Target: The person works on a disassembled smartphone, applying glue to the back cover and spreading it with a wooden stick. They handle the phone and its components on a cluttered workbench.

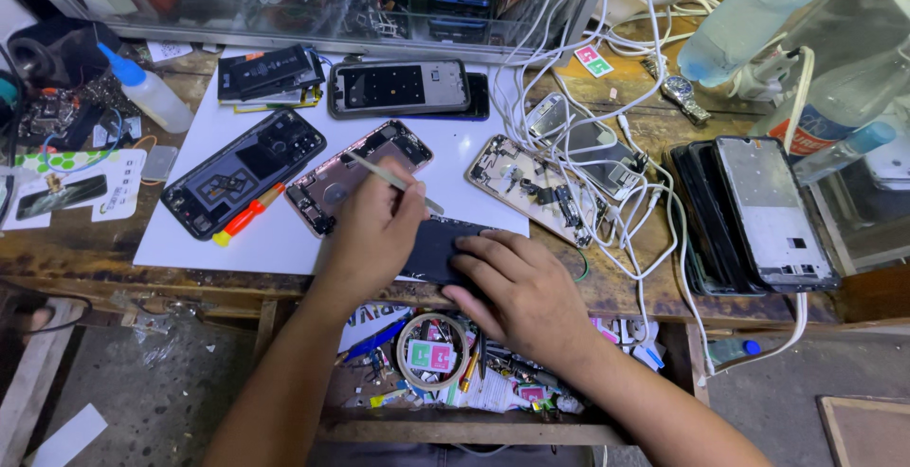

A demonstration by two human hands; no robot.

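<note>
White packaging card [71, 192] with green spots far left; small green-pink sticker [594, 61] up top; blue-labelled water bottle [758, 7] right.

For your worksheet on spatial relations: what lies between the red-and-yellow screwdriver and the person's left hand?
In the head view, an opened pink phone lies between the screwdriver and the left hand.

Two bare forearms, no sleeves in view as far as the lower picture edge. Left hand [374, 235] and right hand [521, 292]: no gloves, no rings, no watch or wristband visible. Fingernails short and unpainted where they show; no marks, tape or bandages to be made out on either hand or forearm.
</note>
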